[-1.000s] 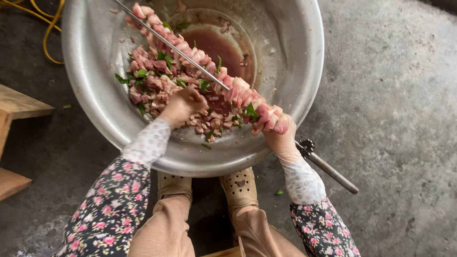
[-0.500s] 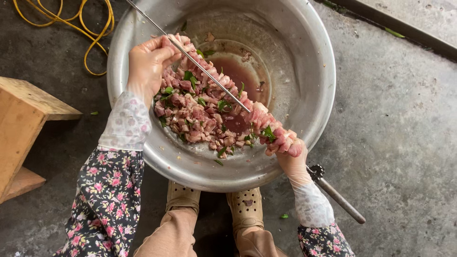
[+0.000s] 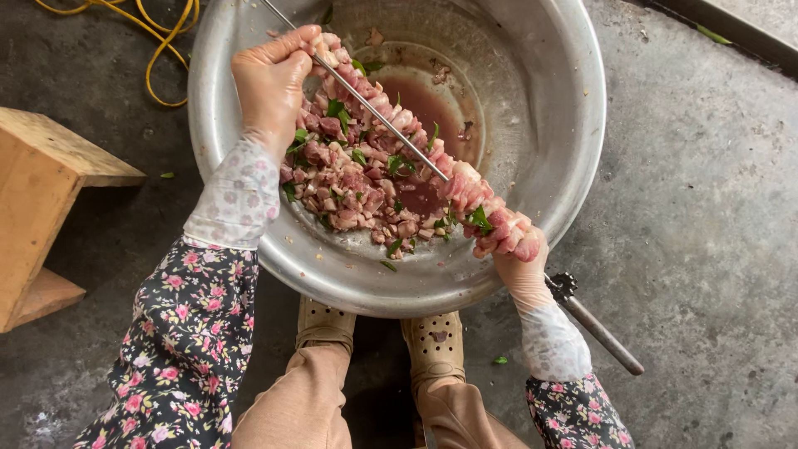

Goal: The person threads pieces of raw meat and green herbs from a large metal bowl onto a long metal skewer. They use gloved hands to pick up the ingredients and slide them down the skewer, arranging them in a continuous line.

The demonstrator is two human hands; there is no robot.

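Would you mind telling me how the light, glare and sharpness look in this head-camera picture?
Head view: soft, even daylight with no hard shadows; the metal basin shows only a mild sheen on its wall, no blown-out glare; the left hand, right hand, skewer and meat pieces are sharp, without noticeable motion blur; the darkest patch lies under the basin by the shoes.

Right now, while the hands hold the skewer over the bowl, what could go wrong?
1. The left hand pinches meat close to the bare skewer; a slip could probably prick the fingers.
2. The threaded meat by the right hand hangs over the metal bowl rim; a piece might drop onto the concrete floor.
3. The red marinade may make the grip slippery.
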